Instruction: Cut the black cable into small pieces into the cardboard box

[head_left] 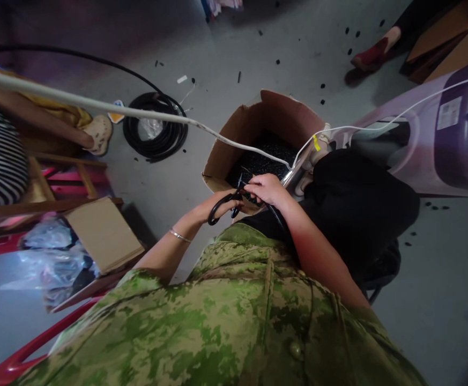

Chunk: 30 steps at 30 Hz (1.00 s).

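Note:
My left hand (229, 199) is wrapped round the black handles of a pair of scissors (213, 214), with the blades pointing up and away from me. Close beside it, my right hand (269, 189) pinches a black ribbed tube (276, 215), which trails back under my right forearm. The tube's end meets the scissor blades between my hands; whether the blades are closed on it I cannot tell. Just beyond both hands stands an open cardboard box (239, 120) with many small black pieces (272, 150) inside.
A white cable (137, 111) crosses above the floor to a metal rod (290, 176) by the box. A coil of black tubing (131, 131) lies left. A purple plastic appliance (422, 115) stands right. Seated people's feet (98, 134) show at both sides. A cardboard piece (104, 233) lies left.

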Tool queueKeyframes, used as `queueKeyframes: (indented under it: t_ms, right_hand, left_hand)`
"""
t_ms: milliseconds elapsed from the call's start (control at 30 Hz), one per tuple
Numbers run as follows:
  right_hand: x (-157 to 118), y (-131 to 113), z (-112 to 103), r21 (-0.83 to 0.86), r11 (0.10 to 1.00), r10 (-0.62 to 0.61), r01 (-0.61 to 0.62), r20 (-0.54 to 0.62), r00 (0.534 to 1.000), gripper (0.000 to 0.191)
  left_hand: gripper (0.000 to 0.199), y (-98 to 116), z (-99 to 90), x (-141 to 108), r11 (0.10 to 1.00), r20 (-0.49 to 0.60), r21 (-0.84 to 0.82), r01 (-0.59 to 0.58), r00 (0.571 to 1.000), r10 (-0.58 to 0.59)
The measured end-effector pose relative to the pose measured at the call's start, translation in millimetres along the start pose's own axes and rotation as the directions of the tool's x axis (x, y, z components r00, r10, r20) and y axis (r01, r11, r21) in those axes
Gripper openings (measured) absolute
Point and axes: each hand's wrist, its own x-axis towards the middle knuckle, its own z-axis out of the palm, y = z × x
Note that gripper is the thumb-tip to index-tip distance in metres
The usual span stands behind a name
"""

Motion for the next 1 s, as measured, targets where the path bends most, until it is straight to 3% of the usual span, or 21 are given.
queueKeyframes:
  t_ms: [133, 567, 1000]
  right_hand:
    - [-0.8, -1.4, -0.5, -0.014, 1.000, 0.004, -0.004, 0.002, 1.000, 0.021]
    - [3.7, 4.5, 1.5, -0.004, 1.000, -0.003, 0.003, 0.056, 0.998, 0.022]
    - [6.7, 5.7, 0.8, -0.161, 0.984, -0.058, 0.073, 0.094, 0.994, 0.029]
  left_hand:
    - [0.045, 1.4, -1.1, -1.7, 1.000, 0.010, -0.006, 0.017, 1.000, -0.017]
    - [0.032, 2.5, 0.8, -0.6, 0.997, -0.013, 0.073, -0.003, 1.000, 0.004]
    - [0.025, 2.5, 0.7, -1.6, 0.983, 0.021, 0.182, -0.024, 1.000, 0.021]
